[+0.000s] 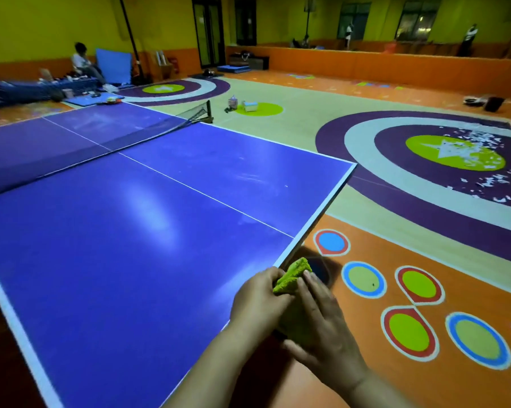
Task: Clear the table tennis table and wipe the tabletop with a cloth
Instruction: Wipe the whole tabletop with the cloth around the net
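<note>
Table tennis table [130, 245]: blue top, net [148, 132] across the middle. My left hand [258, 304] at the near end edge, fingers curled round the green cloth [292, 276]. Right hand [322, 328]: fingers nearly straight over it, thumb beneath, pinching. Cloth juts just past the edge; its lower part is hidden between my hands. Paper scraps [469, 154] litter the floor off the right corner.

Indoor sports hall: blue table-tennis desk [101, 231] with net [148, 128], floor painted in target rings [363, 142] and coloured circles [363, 279], blue gym mats [112, 67] by yellow walls [42, 22], orange padded barrier [366, 66].
</note>
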### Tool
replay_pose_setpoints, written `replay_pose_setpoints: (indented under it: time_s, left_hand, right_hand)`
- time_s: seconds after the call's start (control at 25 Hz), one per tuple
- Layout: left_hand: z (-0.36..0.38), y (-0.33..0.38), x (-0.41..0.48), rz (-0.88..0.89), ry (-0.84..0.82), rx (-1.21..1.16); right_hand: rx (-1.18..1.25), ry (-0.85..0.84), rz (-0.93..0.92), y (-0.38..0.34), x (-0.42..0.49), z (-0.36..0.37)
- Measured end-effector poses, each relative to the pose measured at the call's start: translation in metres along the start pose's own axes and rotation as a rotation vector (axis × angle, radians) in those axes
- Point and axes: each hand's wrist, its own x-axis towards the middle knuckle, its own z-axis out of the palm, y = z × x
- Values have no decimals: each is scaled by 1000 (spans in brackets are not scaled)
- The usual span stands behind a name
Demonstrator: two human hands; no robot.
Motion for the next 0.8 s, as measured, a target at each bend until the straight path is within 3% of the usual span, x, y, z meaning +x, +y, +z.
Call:
replay_pose_setpoints:
  time_s: [0.08, 0.2, 0.36, 0.6, 0.8]
  left_hand:
    - [8, 19, 15, 61, 63, 75]
    - [20, 31, 50, 85, 92, 164]
    - [42, 44, 118, 53, 101, 140]
    - [86, 97, 264, 116, -64, 112]
    - [139, 157, 390, 172, -132, 101]
  right_hand:
    - [88, 15, 126, 30, 17, -9]
    - [406, -75, 402, 68, 55, -11]
    - [646, -110, 509, 118, 112, -15]
    - [580, -172, 576, 239, 192, -32]
    - [502, -118, 764, 361, 236, -58]
